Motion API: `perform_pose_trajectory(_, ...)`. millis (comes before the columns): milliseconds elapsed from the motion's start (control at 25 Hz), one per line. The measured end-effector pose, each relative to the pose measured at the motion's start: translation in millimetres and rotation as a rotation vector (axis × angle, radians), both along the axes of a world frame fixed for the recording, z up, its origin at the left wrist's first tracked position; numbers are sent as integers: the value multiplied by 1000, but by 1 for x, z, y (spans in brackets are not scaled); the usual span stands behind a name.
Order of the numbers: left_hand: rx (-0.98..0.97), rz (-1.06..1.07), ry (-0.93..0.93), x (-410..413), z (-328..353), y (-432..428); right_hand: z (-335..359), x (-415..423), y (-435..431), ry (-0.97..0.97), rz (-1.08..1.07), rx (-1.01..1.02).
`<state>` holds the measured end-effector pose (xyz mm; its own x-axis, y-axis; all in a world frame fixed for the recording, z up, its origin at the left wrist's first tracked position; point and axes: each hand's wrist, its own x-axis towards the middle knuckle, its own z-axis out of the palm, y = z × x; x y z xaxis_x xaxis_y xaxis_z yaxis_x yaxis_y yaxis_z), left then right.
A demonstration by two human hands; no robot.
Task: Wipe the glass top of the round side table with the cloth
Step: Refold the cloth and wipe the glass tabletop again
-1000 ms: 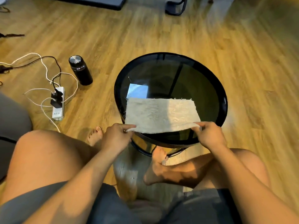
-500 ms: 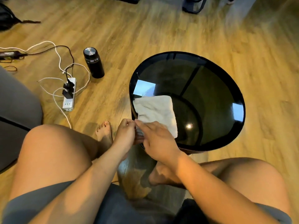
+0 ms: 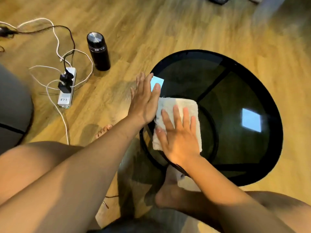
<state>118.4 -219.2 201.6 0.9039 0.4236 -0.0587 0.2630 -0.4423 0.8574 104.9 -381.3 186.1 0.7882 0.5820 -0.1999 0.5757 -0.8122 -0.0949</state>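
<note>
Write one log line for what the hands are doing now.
phase: wiping | right hand: flat, pressing folded cloth on glass top | left hand: open, at left rim of table

We wear dark grey fabric shorts [image 3: 127, 227]; our arms, legs and bare feet [image 3: 168, 195] are uncovered.

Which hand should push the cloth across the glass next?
Right. The right hand lies flat on the folded cloth, with bare glass top beyond its fingers. The left hand is open at the left edge, beside the cloth, not on it.
</note>
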Motion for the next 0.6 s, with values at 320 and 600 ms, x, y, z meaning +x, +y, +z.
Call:
perform_pose_trajectory(320,-109,185,-165,9,-39,-13,-10,167,78,-114,-17,-41)
perform_pose_trajectory(600,-247,210,-175,12,-32,-6,4,169,105,-104,-100,124)
